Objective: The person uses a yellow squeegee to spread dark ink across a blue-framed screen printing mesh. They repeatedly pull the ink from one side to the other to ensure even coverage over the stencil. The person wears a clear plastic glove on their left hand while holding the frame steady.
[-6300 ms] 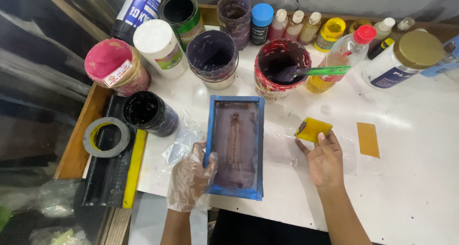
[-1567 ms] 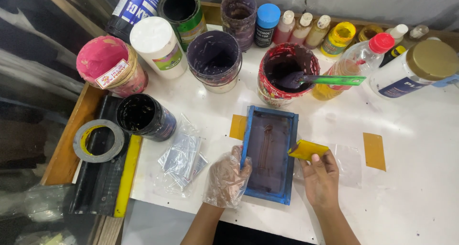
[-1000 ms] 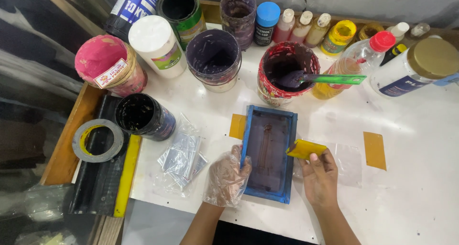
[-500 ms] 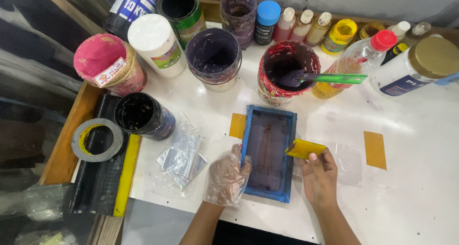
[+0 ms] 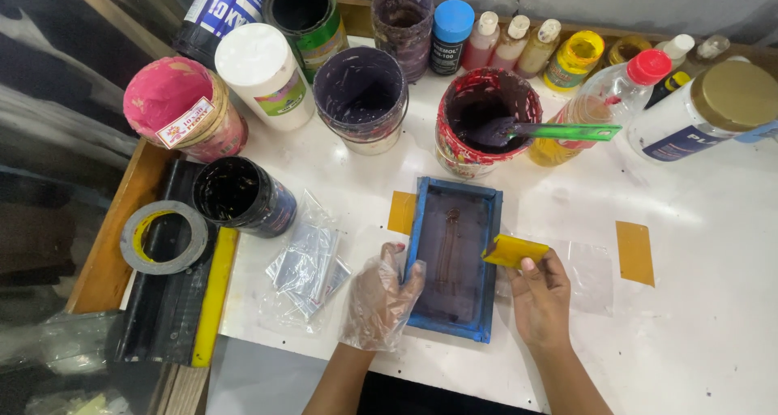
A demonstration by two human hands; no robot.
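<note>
A small blue-framed printing screen (image 5: 454, 261) with dark ink on its mesh lies flat on the white table (image 5: 697, 334). My left hand (image 5: 379, 297), in a clear plastic glove, presses on the frame's left edge. My bare right hand (image 5: 541, 293) grips a small yellow squeegee (image 5: 514, 250) at the frame's right edge. A yellow tape strip (image 5: 400, 212) peeks out from under the frame's upper left corner.
Open ink tubs stand behind: a red one (image 5: 486, 123) with a green stick (image 5: 567, 131), a purple one (image 5: 360, 97), a black one (image 5: 240, 196). Bottles line the back. Clear plastic bags (image 5: 306, 265), a tape roll (image 5: 164, 237) and another yellow strip (image 5: 634, 253) lie around.
Since 6.3 s ago the screen has shifted right onto the yellow strip, and my right hand has brought the squeegee to its right edge. Over the last second, little moves.
</note>
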